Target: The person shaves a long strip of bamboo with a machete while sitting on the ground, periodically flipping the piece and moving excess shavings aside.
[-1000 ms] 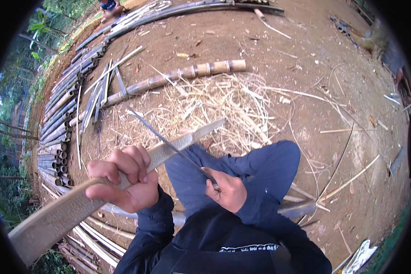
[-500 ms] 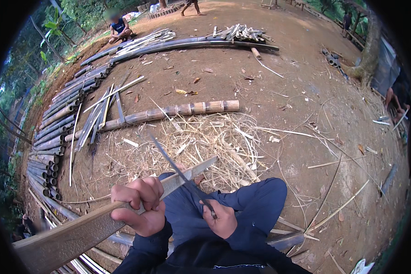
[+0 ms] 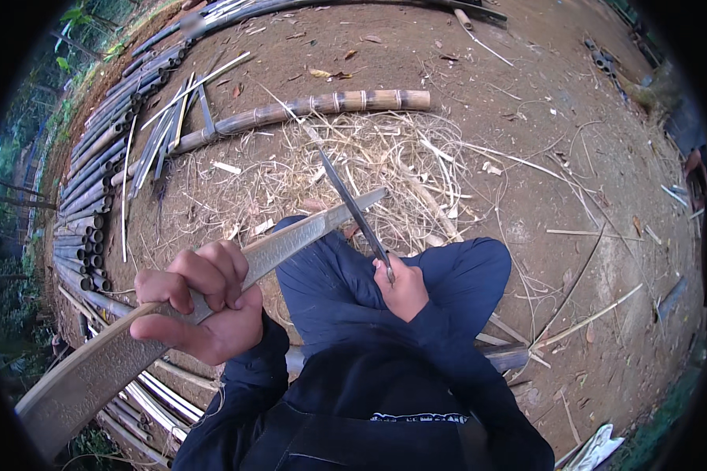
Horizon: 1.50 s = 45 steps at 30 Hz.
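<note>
A long split bamboo slat (image 3: 294,239) runs slantwise from the lower left up to its far end above my knees. My left hand (image 3: 204,306) is closed around it, with the fingers over the upper edge and the thumb along the lower side. In my right hand (image 3: 402,289) is a long dark-bladed knife (image 3: 352,202), gripped at the handle, its tip toward the far left. The blade crosses the slat near the far end; whether they touch I cannot tell. My crossed legs (image 3: 456,275) in dark trousers lie beneath.
Bamboo shavings (image 3: 353,157) cover the ground before my legs. Beyond them lies a bamboo pole (image 3: 291,108), with thin strips (image 3: 173,129) across its left part. Stacked bamboo tubes (image 3: 102,161) line the left. More pale strips (image 3: 161,404) lie at my left side.
The view has tilted downward. My left hand now sits farther from the slat's far end. My knife crosses the slat closer to that end.
</note>
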Motion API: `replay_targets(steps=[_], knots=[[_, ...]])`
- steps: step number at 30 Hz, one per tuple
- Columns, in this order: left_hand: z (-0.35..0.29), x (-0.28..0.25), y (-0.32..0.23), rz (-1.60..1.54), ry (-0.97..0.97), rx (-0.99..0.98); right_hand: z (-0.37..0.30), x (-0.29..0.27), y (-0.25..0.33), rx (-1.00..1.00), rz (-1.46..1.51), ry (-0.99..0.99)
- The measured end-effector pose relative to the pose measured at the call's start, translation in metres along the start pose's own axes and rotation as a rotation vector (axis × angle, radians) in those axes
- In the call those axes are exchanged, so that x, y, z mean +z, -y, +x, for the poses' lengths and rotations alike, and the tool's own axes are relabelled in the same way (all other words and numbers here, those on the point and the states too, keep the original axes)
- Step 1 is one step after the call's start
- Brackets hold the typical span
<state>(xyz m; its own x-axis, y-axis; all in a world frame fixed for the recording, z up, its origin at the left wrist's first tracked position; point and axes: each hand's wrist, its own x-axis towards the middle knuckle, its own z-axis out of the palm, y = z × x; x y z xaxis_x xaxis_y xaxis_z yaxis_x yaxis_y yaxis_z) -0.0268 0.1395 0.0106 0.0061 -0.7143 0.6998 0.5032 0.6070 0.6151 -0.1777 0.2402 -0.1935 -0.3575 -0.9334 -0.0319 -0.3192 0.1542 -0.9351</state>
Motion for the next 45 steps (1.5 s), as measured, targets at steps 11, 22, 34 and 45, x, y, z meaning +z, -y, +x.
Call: replay_targets(steps=[11, 22, 34, 45], knots=[[-0.007, -0.011, -0.004, 0.073, 0.000, 0.058, -0.001, -0.002, -0.007, 0.006, 0.021, 0.040], [-0.004, -0.018, 0.003, 0.100, -0.093, 0.066, 0.028, -0.007, -0.062, -0.063, -0.139, 0.018], [0.010, -0.047, 0.004, 0.152, -0.152, 0.042, 0.096, -0.019, -0.192, 0.202, -0.488, 0.178], [0.032, -0.038, 0.015, 0.249, -0.164, 0.064, 0.108, 0.000, -0.176, 0.264, -0.297, 0.153]])
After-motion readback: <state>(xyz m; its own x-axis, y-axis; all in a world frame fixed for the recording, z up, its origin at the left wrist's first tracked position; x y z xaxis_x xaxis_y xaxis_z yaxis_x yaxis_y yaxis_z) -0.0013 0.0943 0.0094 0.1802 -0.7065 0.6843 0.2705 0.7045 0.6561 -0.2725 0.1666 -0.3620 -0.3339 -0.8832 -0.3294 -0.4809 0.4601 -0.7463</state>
